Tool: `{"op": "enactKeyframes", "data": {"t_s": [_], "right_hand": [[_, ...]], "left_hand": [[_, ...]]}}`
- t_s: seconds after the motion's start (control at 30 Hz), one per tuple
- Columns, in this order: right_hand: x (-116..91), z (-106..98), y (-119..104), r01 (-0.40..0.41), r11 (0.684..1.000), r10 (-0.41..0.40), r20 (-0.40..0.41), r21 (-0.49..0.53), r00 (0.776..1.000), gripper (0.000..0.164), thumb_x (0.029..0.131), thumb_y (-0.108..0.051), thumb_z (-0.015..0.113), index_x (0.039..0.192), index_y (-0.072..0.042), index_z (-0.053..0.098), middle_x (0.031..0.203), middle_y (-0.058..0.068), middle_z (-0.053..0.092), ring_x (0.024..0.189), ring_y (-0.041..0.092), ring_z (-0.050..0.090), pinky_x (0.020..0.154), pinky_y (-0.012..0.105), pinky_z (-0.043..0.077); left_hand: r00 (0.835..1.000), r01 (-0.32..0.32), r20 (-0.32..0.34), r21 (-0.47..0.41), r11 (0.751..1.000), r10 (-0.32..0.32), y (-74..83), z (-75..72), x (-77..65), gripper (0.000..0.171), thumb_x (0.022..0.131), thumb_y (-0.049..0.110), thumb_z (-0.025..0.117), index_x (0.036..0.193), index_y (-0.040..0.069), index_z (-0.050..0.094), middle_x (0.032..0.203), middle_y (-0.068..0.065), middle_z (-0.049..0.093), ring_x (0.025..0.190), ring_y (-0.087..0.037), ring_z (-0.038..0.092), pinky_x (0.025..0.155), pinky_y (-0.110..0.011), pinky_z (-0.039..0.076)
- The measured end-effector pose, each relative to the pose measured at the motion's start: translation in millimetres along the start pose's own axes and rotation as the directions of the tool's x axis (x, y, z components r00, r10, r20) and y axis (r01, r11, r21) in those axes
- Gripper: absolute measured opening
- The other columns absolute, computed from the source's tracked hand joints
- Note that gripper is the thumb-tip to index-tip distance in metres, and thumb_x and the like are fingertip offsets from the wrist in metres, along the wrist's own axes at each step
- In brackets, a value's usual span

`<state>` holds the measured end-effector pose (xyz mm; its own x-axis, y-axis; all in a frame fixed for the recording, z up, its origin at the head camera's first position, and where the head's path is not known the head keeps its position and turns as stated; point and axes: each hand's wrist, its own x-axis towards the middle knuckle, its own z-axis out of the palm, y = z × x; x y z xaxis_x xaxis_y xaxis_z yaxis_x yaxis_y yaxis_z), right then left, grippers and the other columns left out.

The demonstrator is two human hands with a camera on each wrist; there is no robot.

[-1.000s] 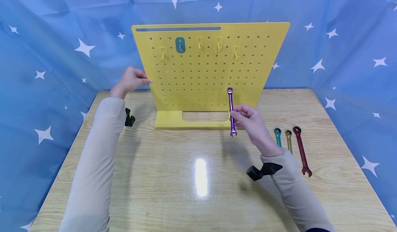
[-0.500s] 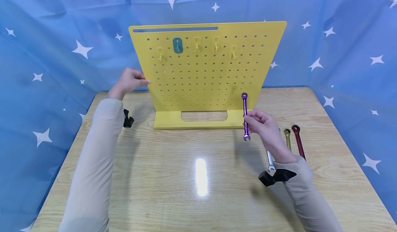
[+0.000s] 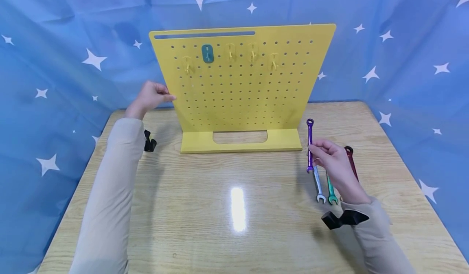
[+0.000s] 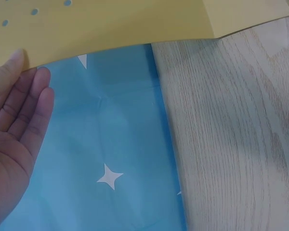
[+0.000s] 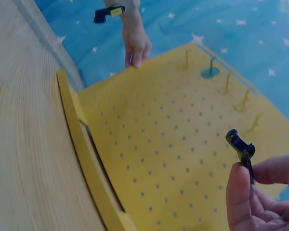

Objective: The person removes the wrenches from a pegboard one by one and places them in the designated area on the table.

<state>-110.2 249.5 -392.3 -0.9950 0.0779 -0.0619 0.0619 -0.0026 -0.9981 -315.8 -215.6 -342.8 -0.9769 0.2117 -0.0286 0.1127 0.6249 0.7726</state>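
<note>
My right hand pinches a purple combination wrench between thumb and fingers, upright with its ring end up, just right of the pegboard's base. In the right wrist view the wrench's open end points toward the camera. At the far side, my left hand grips the left edge of the yellow pegboard, thumb on the front face and fingers reaching behind. The left wrist view shows the same thumb against the board. A teal hook and several yellow hooks sit along the board's upper part.
Beneath and beside my right hand lie a silver wrench, a green wrench and a dark red wrench, partly covered by the hand. The wooden table ends at a blue starred cloth behind and at both sides.
My right hand has moved right and toward me with the purple wrench, from in front of the pegboard to beside the wrenches. The left hand keeps its grip; the view has shifted slightly.
</note>
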Motion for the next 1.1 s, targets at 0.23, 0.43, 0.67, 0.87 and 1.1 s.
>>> {"op": "enactKeyframes", "data": {"t_s": [0.23,0.43,0.67,0.87,1.1], "right_hand": [[-4.6,-27.7,11.4,0.012,0.999,-0.009,-0.055,0.05,0.998,0.011,0.092,-0.008,0.06,0.083,-0.013,0.066,0.071,-0.007,0.064,0.06,0.004,0.055,0.057,0.018,0.046],[-10.0,-53.5,18.0,0.0,0.99,0.014,-0.104,0.14,0.995,0.015,0.092,-0.005,0.059,0.082,-0.014,0.066,0.072,-0.007,0.066,0.06,0.003,0.057,0.056,0.017,0.045],[-13.1,-90.3,29.1,-0.03,0.991,0.05,-0.152,0.132,0.987,0.015,0.093,-0.005,0.057,0.084,-0.013,0.066,0.072,-0.005,0.067,0.061,0.004,0.059,0.054,0.016,0.046],[-3.9,-135.0,66.0,-0.062,0.996,0.073,-0.196,0.058,0.978,0.01,0.092,-0.011,0.061,0.085,-0.017,0.067,0.072,-0.009,0.066,0.061,0.002,0.058,0.054,0.017,0.047],[-17.9,-137.3,54.8,-0.123,0.991,0.129,-0.203,0.042,0.971,0.016,0.093,-0.012,0.059,0.081,-0.02,0.067,0.072,-0.01,0.065,0.064,0.002,0.057,0.056,0.017,0.046]], "left_hand": [[1.0,0.006,0.001,-0.012,1.0,-0.006,-2.2,-1.2,1.3,0.025,0.087,0.017,0.069,0.09,-0.007,0.067,0.075,-0.002,0.066,0.072,-0.014,0.052,0.072,-0.032,0.041],[1.0,0.008,-0.007,-0.004,1.0,-0.008,-4.2,-2.6,1.1,0.025,0.087,0.017,0.068,0.09,-0.008,0.067,0.072,0.002,0.065,0.071,-0.013,0.053,0.072,-0.033,0.042],[1.0,0.006,-0.011,0.0,1.0,-0.006,-1.0,-3.7,0.0,0.025,0.087,0.018,0.069,0.088,-0.007,0.068,0.073,0.001,0.066,0.071,-0.012,0.054,0.071,-0.031,0.041],[1.0,0.01,-0.01,-0.005,1.0,-0.01,-0.1,-4.4,-1.0,0.026,0.086,0.018,0.069,0.089,-0.008,0.067,0.068,0.007,0.064,0.069,-0.011,0.054,0.071,-0.031,0.041],[1.0,0.011,-0.001,-0.013,1.0,-0.011,0.6,-3.0,-1.6,0.025,0.087,0.017,0.068,0.09,-0.008,0.067,0.069,0.006,0.064,0.07,-0.012,0.054,0.071,-0.029,0.041]]}}
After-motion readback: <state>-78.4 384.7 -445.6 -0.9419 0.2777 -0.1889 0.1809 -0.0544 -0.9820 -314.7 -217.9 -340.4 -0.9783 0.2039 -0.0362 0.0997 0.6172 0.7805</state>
